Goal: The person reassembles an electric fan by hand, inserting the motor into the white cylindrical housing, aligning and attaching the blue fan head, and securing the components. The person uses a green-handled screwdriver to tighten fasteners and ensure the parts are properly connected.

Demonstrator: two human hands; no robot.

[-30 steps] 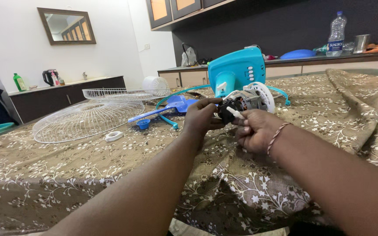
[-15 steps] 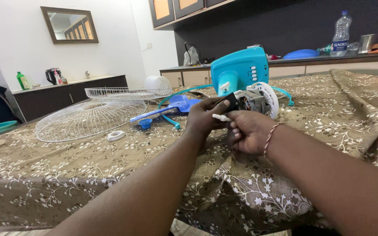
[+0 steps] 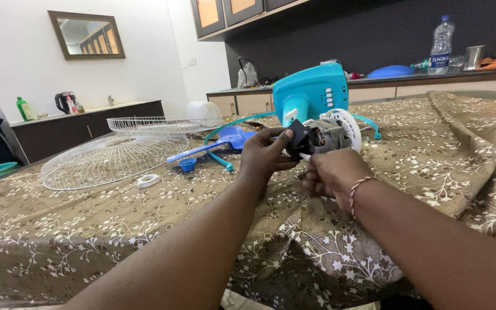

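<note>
I see 2 hands meeting at a fan motor (image 3: 324, 136) that lies on a worktop (image 3: 87, 224) covered with a brown flowered cloth. My left hand (image 3: 264, 154) pinches a small black part (image 3: 299, 139) at the near end of the motor, thumb on top and fingers curled beneath. My right hand (image 3: 329, 172) is closed round a thin white stick (image 3: 305, 156) whose tip shows just below the black part; a red and white thread circles that wrist. Directly behind the motor stands the blue fan base (image 3: 311, 92), with a round white motor cover (image 3: 344, 127) touching the motor's far side. To the left lie a blue fan blade (image 3: 213, 143), a small blue cap (image 3: 188, 163), a white ring (image 3: 148, 180) and 2 white wire grilles (image 3: 116, 158). A water bottle (image 3: 442, 45) stands on the far counter.
</note>
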